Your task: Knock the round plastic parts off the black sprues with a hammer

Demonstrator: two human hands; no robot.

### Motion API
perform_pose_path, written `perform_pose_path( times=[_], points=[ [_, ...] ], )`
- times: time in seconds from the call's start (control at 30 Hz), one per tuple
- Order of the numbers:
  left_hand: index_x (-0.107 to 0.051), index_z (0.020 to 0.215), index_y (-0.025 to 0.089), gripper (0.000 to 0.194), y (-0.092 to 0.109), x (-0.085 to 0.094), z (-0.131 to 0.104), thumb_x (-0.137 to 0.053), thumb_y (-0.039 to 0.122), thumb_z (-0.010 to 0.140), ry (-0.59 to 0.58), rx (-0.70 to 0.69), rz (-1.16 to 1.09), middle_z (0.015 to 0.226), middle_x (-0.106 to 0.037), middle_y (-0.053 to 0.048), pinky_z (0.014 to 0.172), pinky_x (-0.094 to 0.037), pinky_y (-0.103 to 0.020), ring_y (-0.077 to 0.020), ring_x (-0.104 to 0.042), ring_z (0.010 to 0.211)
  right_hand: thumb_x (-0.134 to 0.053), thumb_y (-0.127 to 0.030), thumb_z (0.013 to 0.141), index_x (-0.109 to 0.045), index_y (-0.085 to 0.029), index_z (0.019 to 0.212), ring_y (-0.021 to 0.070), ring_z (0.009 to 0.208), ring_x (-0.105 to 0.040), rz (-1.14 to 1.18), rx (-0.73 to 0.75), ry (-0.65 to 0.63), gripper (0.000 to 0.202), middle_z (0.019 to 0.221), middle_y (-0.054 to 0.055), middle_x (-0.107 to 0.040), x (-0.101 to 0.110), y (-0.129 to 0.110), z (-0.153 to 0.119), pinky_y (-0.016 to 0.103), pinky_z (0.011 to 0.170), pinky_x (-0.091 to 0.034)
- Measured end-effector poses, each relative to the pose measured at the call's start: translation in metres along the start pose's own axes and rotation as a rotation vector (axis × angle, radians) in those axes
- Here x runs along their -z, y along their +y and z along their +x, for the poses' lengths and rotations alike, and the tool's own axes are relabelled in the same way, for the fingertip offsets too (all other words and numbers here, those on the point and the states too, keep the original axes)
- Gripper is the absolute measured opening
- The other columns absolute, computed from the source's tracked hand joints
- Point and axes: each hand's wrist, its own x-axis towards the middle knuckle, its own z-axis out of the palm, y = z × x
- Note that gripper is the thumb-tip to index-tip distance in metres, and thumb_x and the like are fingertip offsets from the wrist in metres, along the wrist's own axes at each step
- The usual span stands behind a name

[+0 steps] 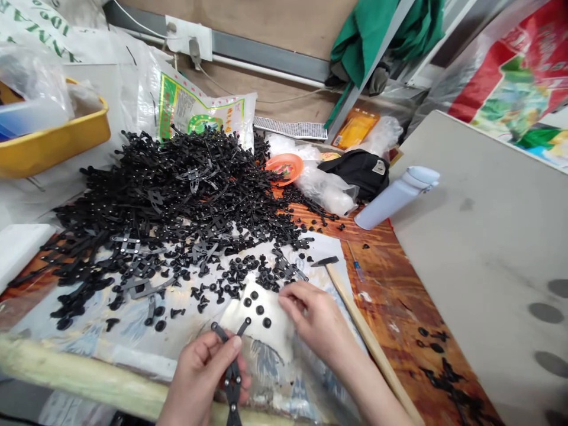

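My left hand (208,373) grips a black jointed plastic linkage (231,374) with metal rivets, its two upper arms spread into a V and its lower end near the frame's bottom edge. Just beyond those arms lies a white pad (242,310) with several round black studs (260,309) standing on it. At the pad's right edge is my right hand (317,316), fingers curled and thumb close to the forefinger; whatever they may pinch is hidden. Loose black studs (228,278) are scattered behind the pad, in front of a large heap of black linkages (177,189).
A hammer (355,313) lies right of my right hand, beside a small screwdriver (357,269). Farther back stand a pale blue bottle (390,201) and an orange dish (288,168). A yellow bin (57,145) is at left; a grey panel (470,219) borders the right.
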Motion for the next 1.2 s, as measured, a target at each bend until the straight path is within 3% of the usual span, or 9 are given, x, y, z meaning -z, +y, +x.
perform_pose_path(
  times=[0.07, 0.13, 0.2, 0.3, 0.53, 0.67, 0.77, 0.93, 1.2],
  points=[
    [-0.058, 0.065, 0.017, 0.033, 0.002, -0.001, -0.001, -0.081, 0.041, 0.060, 0.012, 0.019, -0.011, 0.048, -0.062, 0.001, 0.038, -0.047, -0.025, -0.0158, -0.057, 0.042, -0.049, -0.031, 0.088, -0.064, -0.021, 0.089, 0.0188, 0.073, -0.060, -0.030, -0.121, 0.162, 0.018, 0.086, 0.006, -0.067, 0.010, 0.027, -0.012, 0.031, 0.069, -0.046],
    [-0.058, 0.063, 0.017, 0.033, 0.004, -0.003, -0.003, -0.082, 0.040, 0.058, 0.012, 0.040, -0.022, 0.048, -0.062, 0.001, 0.038, -0.047, -0.024, -0.0150, -0.057, 0.041, -0.050, -0.040, 0.087, -0.063, -0.020, 0.098, 0.0256, 0.086, -0.060, -0.247, -0.332, 0.332, 0.026, 0.097, 0.011, -0.064, 0.018, 0.058, -0.023, 0.037, 0.074, -0.046],
    [-0.059, 0.063, 0.017, 0.033, 0.006, -0.007, -0.003, -0.082, 0.040, 0.058, 0.000, 0.053, -0.029, 0.047, -0.062, 0.002, 0.037, -0.046, -0.023, -0.0137, -0.057, 0.040, -0.054, -0.042, 0.084, -0.061, -0.015, 0.103, 0.0304, 0.092, -0.058, -0.382, -0.480, 0.315, 0.034, 0.099, 0.016, -0.062, 0.020, 0.083, -0.030, 0.041, 0.076, -0.045],
    [-0.062, 0.068, 0.015, 0.034, 0.005, -0.015, -0.002, -0.082, 0.041, 0.057, -0.007, 0.066, -0.017, 0.048, -0.062, 0.002, 0.036, -0.045, -0.020, -0.0121, -0.057, 0.040, -0.055, -0.036, 0.083, -0.060, -0.014, 0.103, 0.0290, 0.087, -0.059, -0.360, -0.502, 0.244, 0.030, 0.095, 0.015, -0.061, 0.014, 0.100, -0.033, 0.039, 0.073, -0.045],
    [-0.065, 0.066, 0.013, 0.037, 0.002, -0.031, -0.002, -0.086, 0.038, 0.051, 0.033, 0.100, -0.007, 0.046, -0.063, 0.002, 0.035, -0.043, -0.018, -0.0110, -0.058, 0.038, -0.039, -0.026, 0.090, -0.056, -0.017, 0.096, 0.0236, 0.077, -0.060, -0.205, -0.455, 0.264, 0.021, 0.088, 0.011, -0.061, 0.011, 0.074, -0.036, 0.034, 0.068, -0.043],
    [-0.064, 0.064, 0.013, 0.037, 0.004, -0.037, -0.003, -0.088, 0.037, 0.049, 0.070, 0.092, -0.007, 0.046, -0.063, 0.002, 0.034, -0.043, -0.017, -0.0104, -0.057, 0.038, -0.030, -0.034, 0.096, -0.050, -0.022, 0.091, 0.0164, 0.058, -0.054, 0.173, -0.324, 0.169, 0.024, 0.068, 0.001, -0.056, 0.019, 0.052, -0.050, 0.027, 0.057, -0.041],
    [-0.065, 0.065, 0.013, 0.038, 0.005, -0.039, -0.004, -0.088, 0.038, 0.048, 0.093, 0.090, 0.008, 0.046, -0.063, 0.003, 0.034, -0.043, -0.016, -0.0100, -0.057, 0.038, -0.029, -0.035, 0.097, -0.048, -0.023, 0.095, 0.0148, 0.055, -0.050, 0.368, -0.261, 0.118, 0.023, 0.065, -0.002, -0.051, 0.019, 0.039, -0.058, 0.026, 0.054, -0.037],
    [-0.064, 0.066, 0.014, 0.035, 0.004, -0.040, -0.006, -0.086, 0.037, 0.052, 0.069, 0.065, 0.042, 0.047, -0.062, 0.003, 0.034, -0.043, -0.017, -0.0104, -0.056, 0.039, -0.031, -0.035, 0.098, -0.047, -0.023, 0.091, 0.0132, 0.052, -0.044, 0.441, -0.264, 0.108, 0.022, 0.061, -0.005, -0.045, 0.013, 0.035, -0.064, 0.025, 0.051, -0.033],
    [-0.062, 0.065, 0.015, 0.031, 0.002, -0.038, -0.004, -0.084, 0.036, 0.057, 0.039, 0.056, 0.110, 0.048, -0.063, 0.001, 0.037, -0.046, -0.020, -0.0122, -0.058, 0.041, -0.031, -0.033, 0.099, -0.051, -0.022, 0.110, 0.0136, 0.058, -0.051, 0.434, -0.232, 0.112, 0.026, 0.067, -0.003, -0.052, 0.016, 0.030, -0.066, 0.024, 0.053, -0.038]
  ],
)
